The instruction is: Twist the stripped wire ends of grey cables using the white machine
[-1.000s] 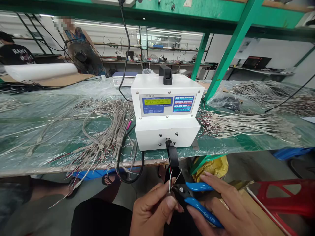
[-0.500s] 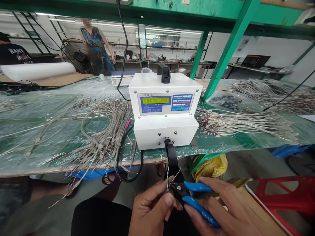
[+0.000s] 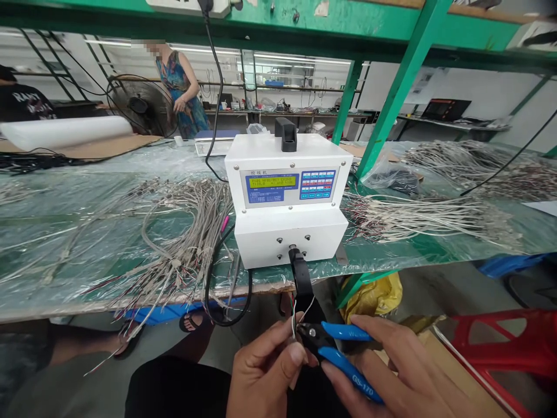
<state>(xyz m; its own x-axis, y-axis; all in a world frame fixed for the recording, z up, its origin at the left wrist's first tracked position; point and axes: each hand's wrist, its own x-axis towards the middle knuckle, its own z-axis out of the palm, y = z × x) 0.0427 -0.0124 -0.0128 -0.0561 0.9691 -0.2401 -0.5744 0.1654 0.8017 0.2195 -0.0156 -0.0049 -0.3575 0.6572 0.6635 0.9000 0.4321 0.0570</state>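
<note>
My left hand point(image 3: 263, 366) pinches thin coloured wires point(image 3: 295, 323) between thumb and fingers. These wires stick out of the end of a black cable point(image 3: 301, 278) that hangs from the chuck of a white wire-twisting machine point(image 3: 287, 197). My right hand point(image 3: 404, 371) holds blue-handled wire cutters point(image 3: 335, 348) marked GS-170. Their black jaws sit right beside the wires, close to my left fingertips. Whether the jaws touch the wires is hidden at this angle.
Bundles of grey wires point(image 3: 187, 244) lie on a plastic-covered green bench point(image 3: 87, 290) on both sides of the machine. A black cord point(image 3: 228, 290) curves by its left side. Below are a yellow bag point(image 3: 374, 299) and a red stool point(image 3: 500, 342). People stand and sit behind the bench.
The whole scene has drifted slightly left in view. My hands and the cutters stay in the same grip on the wires. The person standing behind the bench has come further into view.
</note>
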